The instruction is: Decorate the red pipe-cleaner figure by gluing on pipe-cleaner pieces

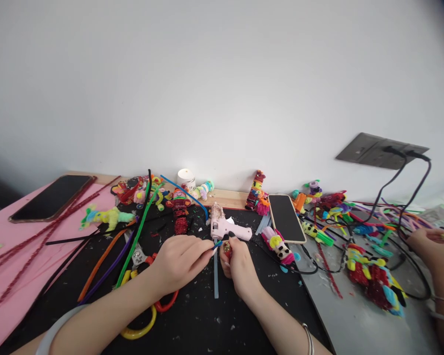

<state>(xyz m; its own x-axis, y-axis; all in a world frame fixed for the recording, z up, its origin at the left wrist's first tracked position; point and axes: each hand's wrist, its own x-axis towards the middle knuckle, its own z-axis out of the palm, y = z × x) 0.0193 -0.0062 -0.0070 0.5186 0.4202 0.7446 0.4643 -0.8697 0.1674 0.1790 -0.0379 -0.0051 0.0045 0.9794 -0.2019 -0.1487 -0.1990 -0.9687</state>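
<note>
writing cannot be read anywhere; the small label on the white candle (186, 177) is too blurred. a small red beaded piece (227, 249) is pinched in the right hand (240, 266), over the black mat (207, 320). a thin blue fuzzy stem (217, 243) is gripped by the left hand (179, 259) and touched to the piece. a smooth pink plastic glue gun (224, 227) is seen just behind, and a glossy phone (286, 218) nearby.
</note>
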